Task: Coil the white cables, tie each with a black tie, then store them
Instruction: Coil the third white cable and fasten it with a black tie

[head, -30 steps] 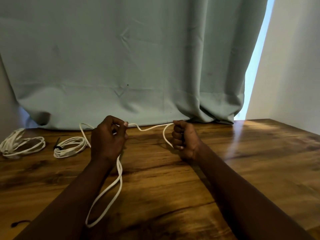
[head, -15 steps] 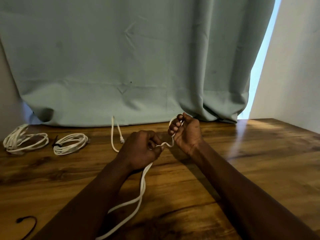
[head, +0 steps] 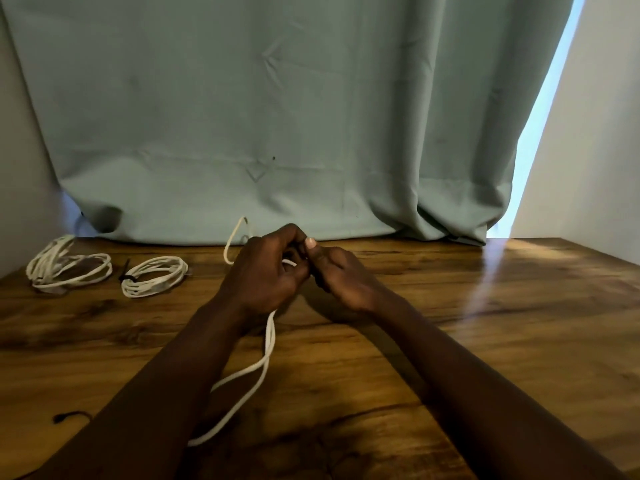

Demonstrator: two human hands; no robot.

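My left hand (head: 266,275) and my right hand (head: 337,275) meet over the middle of the wooden table (head: 485,323). Both grip the same white cable (head: 268,344). A long loop of it hangs from under my left hand toward me, and a short free end curls up behind that hand. Two coiled white cables lie at the far left: one coil (head: 69,268) near the wall, the other coil (head: 154,276) bound by a black tie (head: 126,277). A loose black tie (head: 71,416) lies at the near left.
A grey-green curtain (head: 277,116) hangs right behind the table's back edge. A white wall (head: 595,133) closes the right side, with a bright gap beside the curtain. Bare wood stretches to the right of my hands.
My hands have come together and the stretch of cable between them has closed up. The loop under my left hand has shifted right with it.
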